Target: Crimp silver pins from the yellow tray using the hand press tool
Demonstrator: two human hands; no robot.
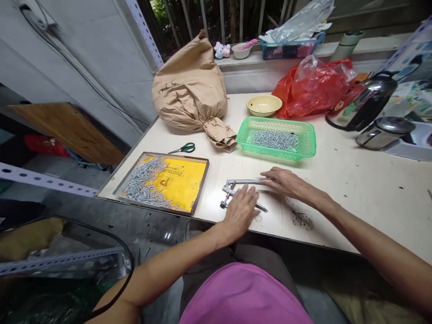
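A metal hand tool with two long handles (248, 182) lies on the table near its front edge. My left hand (241, 208) rests over its lower handle, fingers stretched out. At the end of the upper handle is my right hand (281, 181), its fingers extended and apart, touching or just above the handle. Left of the tool, a shallow tray (201, 185) with a yellow bottom holds a heap of small metal pins (143, 182). Behind my hands sits a green plastic basket (276, 156) with more metal pins (275, 139).
Green-handled scissors (187, 147) lie behind the tray. Farther back stand a brown paper sack (192, 87), a yellow bowl (264, 104) and a red plastic bag (308, 94). A kettle (367, 101) and metal mug (384, 132) are at the right.
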